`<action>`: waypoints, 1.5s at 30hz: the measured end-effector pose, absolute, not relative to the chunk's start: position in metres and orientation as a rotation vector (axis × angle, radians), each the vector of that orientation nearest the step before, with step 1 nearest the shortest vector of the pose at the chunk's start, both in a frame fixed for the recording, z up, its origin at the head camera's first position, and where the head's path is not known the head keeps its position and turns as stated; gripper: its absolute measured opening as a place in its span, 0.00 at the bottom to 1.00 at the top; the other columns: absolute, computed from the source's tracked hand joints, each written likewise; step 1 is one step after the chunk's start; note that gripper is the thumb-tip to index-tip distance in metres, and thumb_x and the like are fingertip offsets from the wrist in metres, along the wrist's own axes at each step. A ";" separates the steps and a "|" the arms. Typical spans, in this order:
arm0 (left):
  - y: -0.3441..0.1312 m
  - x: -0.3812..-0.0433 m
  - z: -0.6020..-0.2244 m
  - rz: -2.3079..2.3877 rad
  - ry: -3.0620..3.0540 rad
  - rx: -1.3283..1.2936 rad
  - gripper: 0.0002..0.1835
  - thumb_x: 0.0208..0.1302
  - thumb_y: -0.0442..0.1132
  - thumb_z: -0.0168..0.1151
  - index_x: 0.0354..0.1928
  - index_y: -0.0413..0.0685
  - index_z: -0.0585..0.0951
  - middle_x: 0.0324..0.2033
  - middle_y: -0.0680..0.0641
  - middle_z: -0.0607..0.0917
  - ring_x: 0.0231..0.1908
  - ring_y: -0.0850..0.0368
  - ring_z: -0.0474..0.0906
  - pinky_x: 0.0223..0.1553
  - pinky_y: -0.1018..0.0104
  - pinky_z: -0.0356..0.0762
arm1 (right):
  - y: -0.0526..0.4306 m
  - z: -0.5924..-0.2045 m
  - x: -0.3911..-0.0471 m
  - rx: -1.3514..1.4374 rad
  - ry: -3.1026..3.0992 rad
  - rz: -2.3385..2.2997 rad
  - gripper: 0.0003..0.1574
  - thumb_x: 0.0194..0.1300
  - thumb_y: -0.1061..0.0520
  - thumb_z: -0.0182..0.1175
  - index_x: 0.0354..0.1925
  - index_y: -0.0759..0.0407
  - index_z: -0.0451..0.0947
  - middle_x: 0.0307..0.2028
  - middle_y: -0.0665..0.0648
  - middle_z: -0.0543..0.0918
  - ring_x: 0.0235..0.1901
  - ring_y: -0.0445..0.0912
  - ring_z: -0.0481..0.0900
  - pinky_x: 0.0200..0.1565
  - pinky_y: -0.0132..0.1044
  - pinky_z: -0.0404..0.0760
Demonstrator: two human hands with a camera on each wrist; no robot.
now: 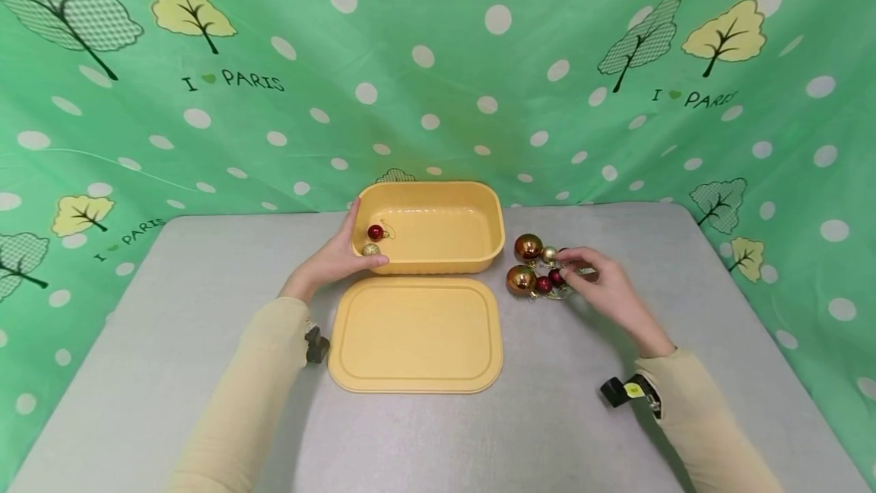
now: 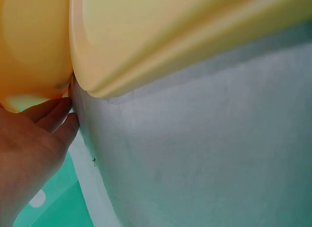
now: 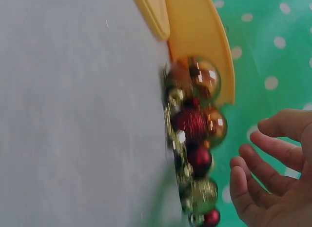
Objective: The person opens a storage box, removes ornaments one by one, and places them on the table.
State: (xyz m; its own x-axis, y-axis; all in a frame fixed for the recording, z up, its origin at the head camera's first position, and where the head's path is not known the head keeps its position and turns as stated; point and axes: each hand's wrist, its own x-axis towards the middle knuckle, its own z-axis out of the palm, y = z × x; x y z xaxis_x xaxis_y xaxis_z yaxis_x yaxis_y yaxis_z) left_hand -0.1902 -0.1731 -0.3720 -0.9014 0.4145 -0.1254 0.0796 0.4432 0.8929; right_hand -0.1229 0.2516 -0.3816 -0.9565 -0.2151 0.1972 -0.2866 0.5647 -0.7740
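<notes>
A yellow plastic box (image 1: 438,267) stands at the back of the table, its opening facing up. My left hand (image 1: 335,256) holds its left end, thumb over the front rim and fingers along the side wall. Inside, near that hand, lie a small red bauble (image 1: 375,232) and a small gold bauble (image 1: 370,249). My right hand (image 1: 604,287) hovers at a cluster of baubles right of the box, fingers loosely bent and nothing between them in the right wrist view. The cluster has two large copper baubles (image 1: 522,280), dark red baubles (image 3: 199,158) and glittery gold ones (image 3: 204,194).
A flat yellow lid (image 1: 415,335) lies on the grey table (image 1: 547,417) in front of the box. Behind the table hangs a green dotted cloth (image 1: 438,82) with printed trees. Both wrists wear dark camera mounts (image 1: 614,392).
</notes>
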 end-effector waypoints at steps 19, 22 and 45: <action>-0.174 -0.187 -0.369 1.441 2.374 0.413 0.63 0.58 0.36 0.70 0.74 0.43 0.26 0.73 0.36 0.31 0.72 0.40 0.31 0.70 0.46 0.34 | 0.184 -0.369 -0.139 0.745 -2.680 1.524 0.17 0.65 0.66 0.59 0.53 0.66 0.78 0.51 0.64 0.78 0.48 0.59 0.78 0.48 0.50 0.79; -0.175 -0.186 -0.368 1.427 2.386 0.408 0.63 0.58 0.37 0.70 0.74 0.44 0.26 0.73 0.35 0.31 0.72 0.39 0.31 0.69 0.46 0.35 | 0.172 -0.366 -0.143 0.875 -2.666 1.519 0.17 0.66 0.65 0.60 0.53 0.65 0.77 0.53 0.62 0.77 0.51 0.60 0.77 0.50 0.53 0.77; -0.184 -0.204 -0.407 1.331 2.528 0.422 0.65 0.55 0.49 0.73 0.75 0.57 0.28 0.73 0.35 0.44 0.70 0.35 0.48 0.68 0.43 0.46 | 0.090 -0.374 -0.180 1.152 -2.628 1.566 0.17 0.66 0.64 0.58 0.53 0.66 0.77 0.51 0.58 0.79 0.55 0.54 0.74 0.54 0.40 0.76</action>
